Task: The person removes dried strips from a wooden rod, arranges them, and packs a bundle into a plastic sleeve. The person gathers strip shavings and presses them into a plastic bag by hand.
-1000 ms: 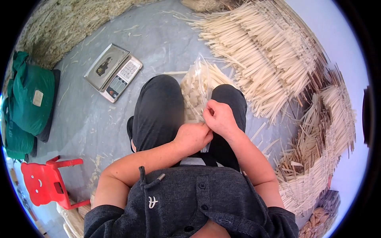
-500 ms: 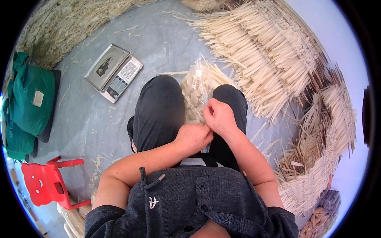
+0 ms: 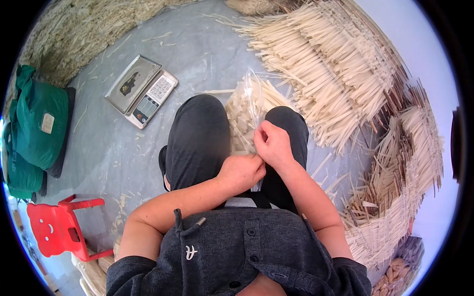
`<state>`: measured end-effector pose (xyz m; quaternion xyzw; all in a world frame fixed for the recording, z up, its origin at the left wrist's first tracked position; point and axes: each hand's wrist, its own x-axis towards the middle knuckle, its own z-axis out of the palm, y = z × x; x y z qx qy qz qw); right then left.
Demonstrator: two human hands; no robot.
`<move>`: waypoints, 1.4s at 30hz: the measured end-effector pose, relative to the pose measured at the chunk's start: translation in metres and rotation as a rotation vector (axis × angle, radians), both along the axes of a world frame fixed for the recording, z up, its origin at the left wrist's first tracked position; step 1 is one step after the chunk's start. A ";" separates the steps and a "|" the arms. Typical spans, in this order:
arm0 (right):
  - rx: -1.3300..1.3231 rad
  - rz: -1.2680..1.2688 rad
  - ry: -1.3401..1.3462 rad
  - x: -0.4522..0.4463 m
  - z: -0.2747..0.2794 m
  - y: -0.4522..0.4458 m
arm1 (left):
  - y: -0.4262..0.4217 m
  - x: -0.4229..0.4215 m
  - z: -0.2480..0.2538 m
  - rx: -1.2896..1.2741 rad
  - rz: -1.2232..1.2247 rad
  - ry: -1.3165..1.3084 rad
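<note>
Between my knees stands a clear plastic bag (image 3: 242,111) with pale, flat strips and pieces inside. My left hand (image 3: 241,172) is closed with its fingers curled in, at the near edge of the bag. Right beside it, my right hand (image 3: 271,143) pinches the bag's plastic between thumb and fingers. The two hands touch or nearly touch. What lies between the left fingers is mostly hidden, though a bit of clear plastic shows just below the hands.
A digital scale (image 3: 143,91) with a dark patch on its pan sits on the grey floor. Stacked pale strips (image 3: 316,64) curve along the right. Green sacks (image 3: 42,123) and a red plastic stool (image 3: 57,229) are on the left. A rough pale heap (image 3: 84,29) lies at the back.
</note>
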<state>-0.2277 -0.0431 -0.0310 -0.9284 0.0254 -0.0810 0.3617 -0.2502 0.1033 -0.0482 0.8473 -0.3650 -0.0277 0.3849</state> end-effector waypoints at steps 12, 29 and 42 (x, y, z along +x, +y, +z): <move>0.076 -0.053 0.059 -0.001 0.001 -0.001 | 0.001 0.006 -0.008 -0.119 -0.012 -0.025; 0.155 -0.101 -0.128 0.010 -0.007 0.005 | 0.007 0.016 -0.013 -0.196 -0.152 -0.047; 0.151 -0.123 -0.162 0.041 -0.007 0.004 | 0.008 0.017 -0.014 -0.245 -0.155 -0.018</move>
